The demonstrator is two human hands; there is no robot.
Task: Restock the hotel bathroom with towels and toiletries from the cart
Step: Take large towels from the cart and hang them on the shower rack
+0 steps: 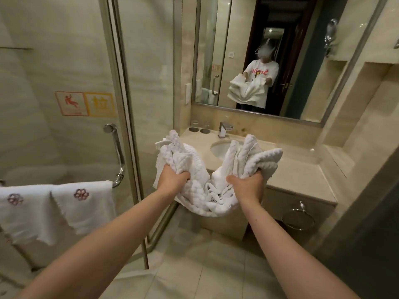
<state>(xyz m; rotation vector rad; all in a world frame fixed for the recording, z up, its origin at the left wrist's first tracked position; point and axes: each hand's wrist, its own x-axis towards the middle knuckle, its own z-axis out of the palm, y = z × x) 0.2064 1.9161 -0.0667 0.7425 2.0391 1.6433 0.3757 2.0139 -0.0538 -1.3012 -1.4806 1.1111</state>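
Towels (205,197), a crumpled white waffle-weave bundle, hang in the air before us, with the glass shower door (64,83) to their left and the vanity counter (291,175) just beyond, its basin (218,150) behind the raised ends. Our left hand (172,178) and right hand (248,182) each clench a fistful of the cloth, and the middle sags loose between them above the tiled floor (194,266). We judge the risk lies in that slack: we hold bunches, not folded edges, so a layer could slide out onto the floor, or a trailing end could dip into the basin.
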